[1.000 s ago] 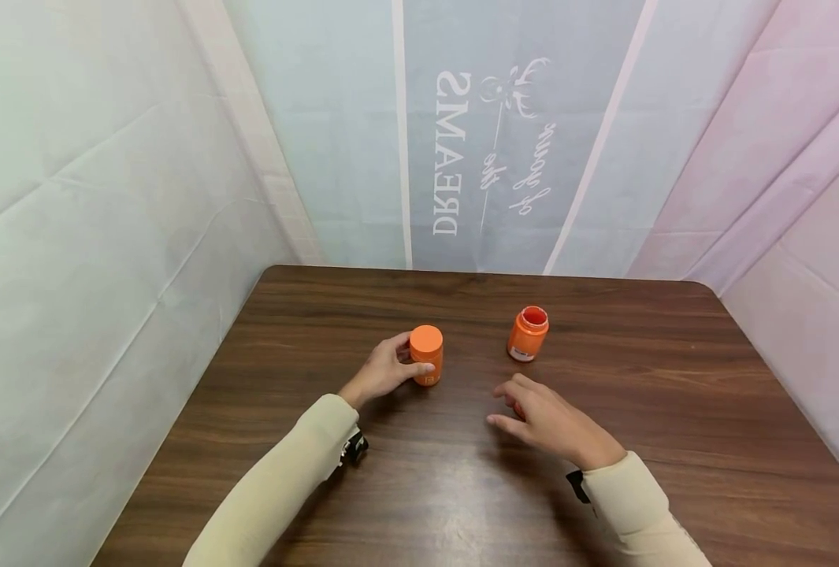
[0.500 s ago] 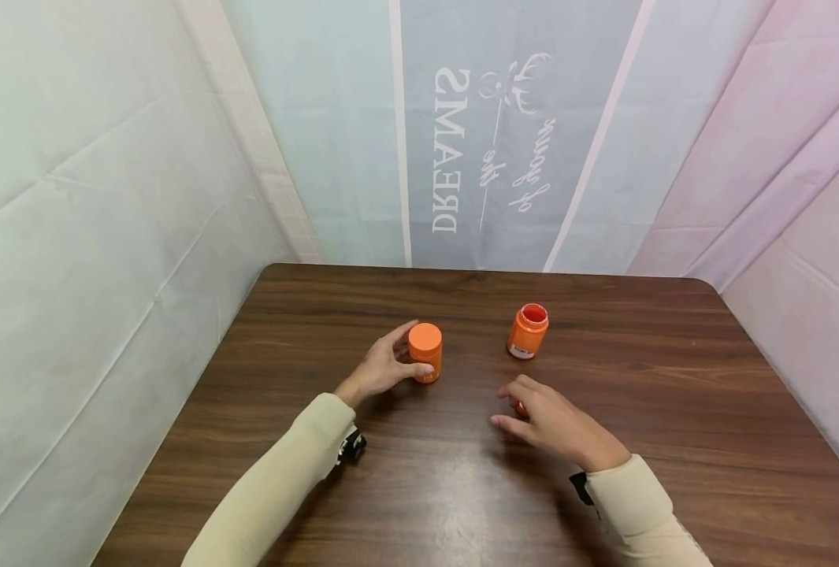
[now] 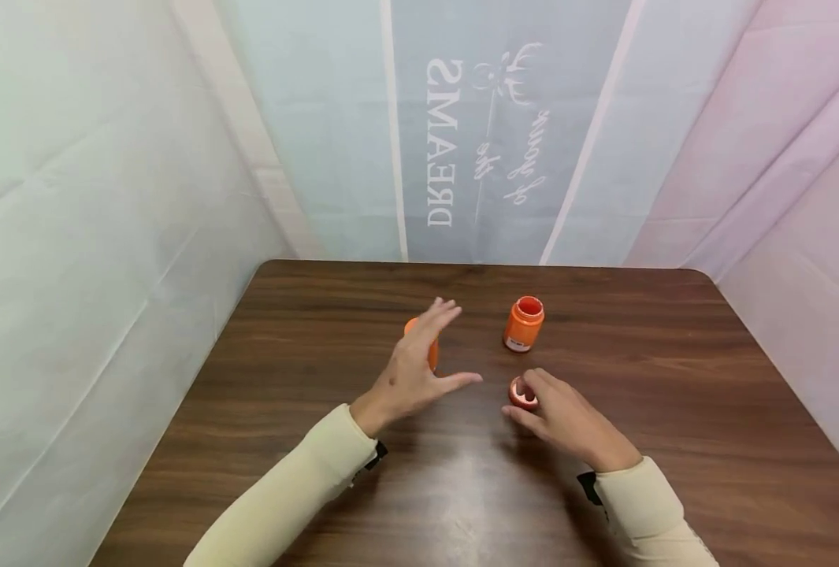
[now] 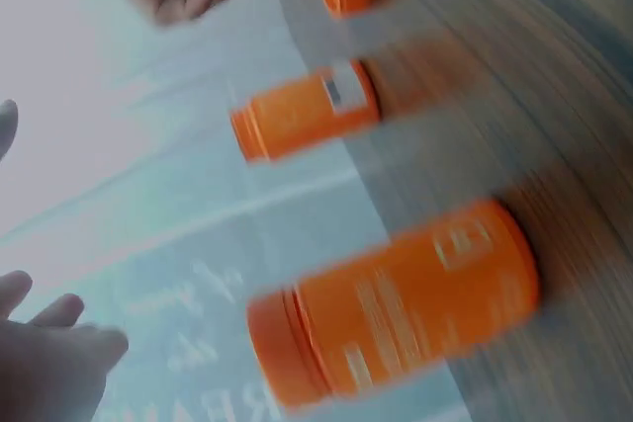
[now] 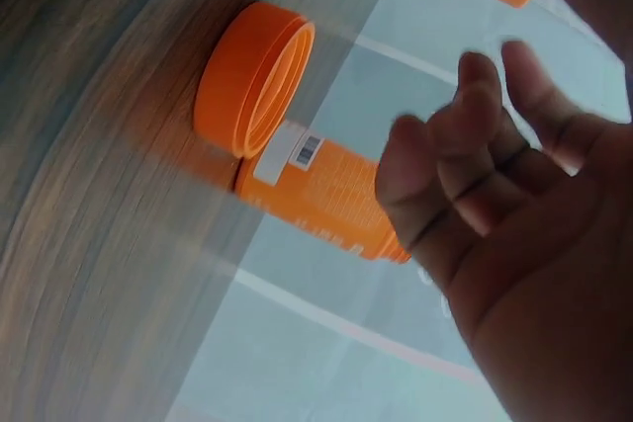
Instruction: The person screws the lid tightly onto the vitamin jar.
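Observation:
An orange capped bottle point(image 4: 396, 308) stands upright on the table, mostly hidden behind my left hand point(image 3: 413, 370) in the head view. That hand is raised with its fingers and thumb spread and nothing between them. To the right, an uncapped orange bottle point(image 3: 523, 327) shows its red inside through the mouth. Its label and barcode appear in the right wrist view. Nearer to me, an orange lid point(image 5: 252, 81) lies on the table with its hollow side up. My right hand point(image 3: 568, 413) hovers over this lid, fingers loosely bent, and the right wrist view shows a gap between them.
The dark wood-grain table point(image 3: 306, 315) has rounded far corners. Behind it hangs a pale blue cloth point(image 3: 348, 157) with mirrored white lettering, and whitish cloth walls point(image 3: 107, 236) close off both sides.
My left hand has let go of the capped bottle and moved up and to the right, spreading its fingers. My right hand has shifted slightly, so more of the lid shows.

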Tool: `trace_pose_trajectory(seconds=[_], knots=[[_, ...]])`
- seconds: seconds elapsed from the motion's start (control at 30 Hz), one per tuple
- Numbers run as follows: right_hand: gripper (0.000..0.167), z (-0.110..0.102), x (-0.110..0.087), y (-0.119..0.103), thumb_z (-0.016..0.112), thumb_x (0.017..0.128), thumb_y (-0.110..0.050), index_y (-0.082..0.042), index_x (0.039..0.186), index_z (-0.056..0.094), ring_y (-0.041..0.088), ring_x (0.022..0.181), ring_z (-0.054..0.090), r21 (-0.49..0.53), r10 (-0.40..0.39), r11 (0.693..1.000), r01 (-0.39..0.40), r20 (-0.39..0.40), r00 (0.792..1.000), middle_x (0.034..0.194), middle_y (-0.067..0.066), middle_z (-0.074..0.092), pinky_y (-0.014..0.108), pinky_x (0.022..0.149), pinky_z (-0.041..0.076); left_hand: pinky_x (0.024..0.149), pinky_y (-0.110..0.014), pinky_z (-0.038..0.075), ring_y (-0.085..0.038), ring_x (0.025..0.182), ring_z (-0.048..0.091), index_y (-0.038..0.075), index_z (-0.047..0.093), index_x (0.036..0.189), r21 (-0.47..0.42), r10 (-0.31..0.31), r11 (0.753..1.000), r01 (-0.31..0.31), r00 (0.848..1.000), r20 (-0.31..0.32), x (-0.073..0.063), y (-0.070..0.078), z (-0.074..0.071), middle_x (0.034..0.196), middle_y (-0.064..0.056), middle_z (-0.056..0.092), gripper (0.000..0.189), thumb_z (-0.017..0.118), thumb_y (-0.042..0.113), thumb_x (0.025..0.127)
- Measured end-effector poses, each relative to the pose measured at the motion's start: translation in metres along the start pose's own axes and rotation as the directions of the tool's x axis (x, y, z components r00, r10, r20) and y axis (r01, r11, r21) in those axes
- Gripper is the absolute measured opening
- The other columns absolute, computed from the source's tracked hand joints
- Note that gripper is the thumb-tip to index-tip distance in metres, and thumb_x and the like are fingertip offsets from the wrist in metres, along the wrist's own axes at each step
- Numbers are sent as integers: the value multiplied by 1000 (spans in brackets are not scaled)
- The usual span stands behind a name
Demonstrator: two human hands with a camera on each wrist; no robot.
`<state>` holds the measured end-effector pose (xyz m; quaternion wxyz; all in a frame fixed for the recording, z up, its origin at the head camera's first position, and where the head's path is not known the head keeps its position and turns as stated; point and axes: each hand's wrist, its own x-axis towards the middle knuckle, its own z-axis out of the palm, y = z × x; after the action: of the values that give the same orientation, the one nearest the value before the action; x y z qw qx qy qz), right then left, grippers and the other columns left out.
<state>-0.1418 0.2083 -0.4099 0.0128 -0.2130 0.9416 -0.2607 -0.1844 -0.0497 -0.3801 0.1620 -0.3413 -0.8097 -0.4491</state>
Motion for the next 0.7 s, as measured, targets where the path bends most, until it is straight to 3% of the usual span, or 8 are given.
trace_pose_trajectory(seconds=[0.1, 0.17, 0.23, 0.37, 0.47, 0.7], knots=[[31, -5, -8, 5, 79, 88, -28, -10, 93, 54, 14, 73, 52, -18, 42, 999, -43, -50, 998, 88, 2, 54, 29, 64, 45, 115, -43, 31, -19, 147, 27, 8, 38, 152, -37, -78, 996, 81, 993, 90, 9, 7, 21, 156, -8, 38, 97, 91, 30, 74], [34, -7, -13, 8, 80, 87, -30, -8, 98, 55, 17, 78, 55, -32, 76, 996, -78, -64, 995, 93, 5, 57, 33, 67, 48, 114, -43, 33, -19, 146, 29, 11, 33, 155, -58, -160, 984, 169, 977, 139, 15, 7, 36, 157, -6, 35, 101, 90, 35, 75], [40, -9, -16, 12, 80, 87, -33, -6, 106, 57, 21, 85, 58, -48, 110, 992, -113, -59, 992, 101, 8, 58, 39, 70, 51, 112, -42, 35, -20, 144, 32, 12, 29, 157, -98, -247, 958, 268, 951, 185, 22, 5, 50, 158, -7, 33, 104, 88, 38, 76], [60, -12, -17, 19, 77, 87, -43, 1, 122, 54, 23, 85, 59, -72, 181, 981, -181, 0, 983, 113, 15, 56, 44, 70, 53, 111, -41, 37, -25, 143, 35, 11, 23, 158, -191, -384, 881, 434, 889, 248, 38, -3, 75, 159, -11, 31, 107, 88, 36, 77], [72, -16, -15, 24, 76, 87, -47, 5, 130, 51, 23, 85, 59, -88, 229, 970, -225, 40, 973, 119, 19, 55, 45, 72, 54, 112, -46, 36, -30, 143, 35, 9, 22, 158, -199, -439, 847, 492, 861, 257, 53, -11, 90, 158, -15, 32, 106, 87, 34, 78], [80, -11, -9, 30, 77, 86, -47, 8, 137, 48, 30, 96, 60, -123, 262, 960, -251, 86, 961, 120, 21, 53, 49, 80, 55, 113, -53, 32, -33, 142, 36, 6, 19, 158, -103, -512, 829, 550, 819, 257, 69, -29, 122, 156, -17, 34, 108, 87, 37, 78]])
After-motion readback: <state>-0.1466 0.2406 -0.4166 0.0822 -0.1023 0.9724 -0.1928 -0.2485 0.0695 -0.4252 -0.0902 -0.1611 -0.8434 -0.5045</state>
